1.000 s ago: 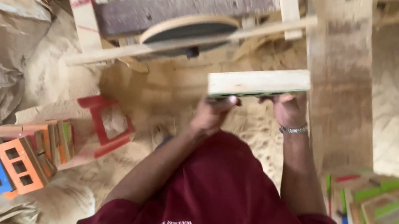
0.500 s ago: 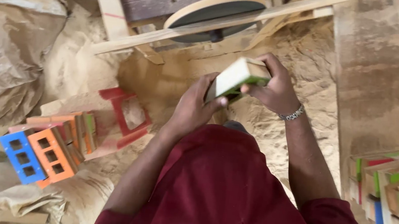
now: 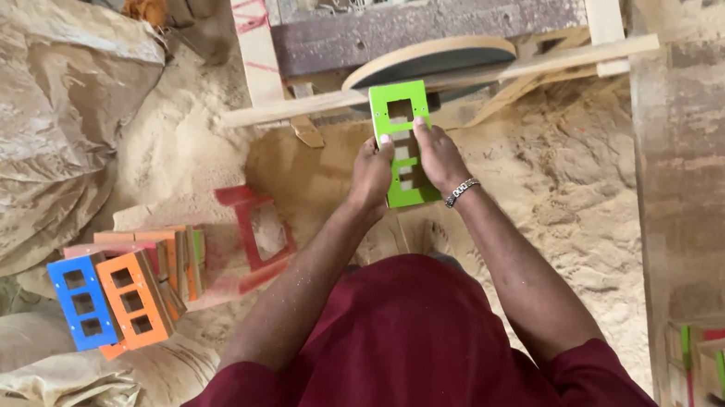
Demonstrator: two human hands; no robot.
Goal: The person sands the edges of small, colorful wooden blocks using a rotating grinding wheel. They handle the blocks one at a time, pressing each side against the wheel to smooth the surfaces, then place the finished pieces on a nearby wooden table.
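Turned since half a second ago: green panel (image 3: 405,142) now shows its painted face with rectangular cut-outs, not its edge. Left hand (image 3: 372,177) grips its 7 o'clock side, right hand (image 3: 437,155) its 4 o'clock side, holding it just below the sanding disc (image 3: 431,59). Face now inspectable. Blue and orange panels (image 3: 111,303) lie at 8 o'clock.

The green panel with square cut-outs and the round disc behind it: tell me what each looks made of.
Green panel: probably wood or board, coated in matte bright green paint; a pale raw edge shows. Both hands hold it.
Round disc: seemingly a wooden wheel with a dark, abrasive-looking face and pale tan rim.
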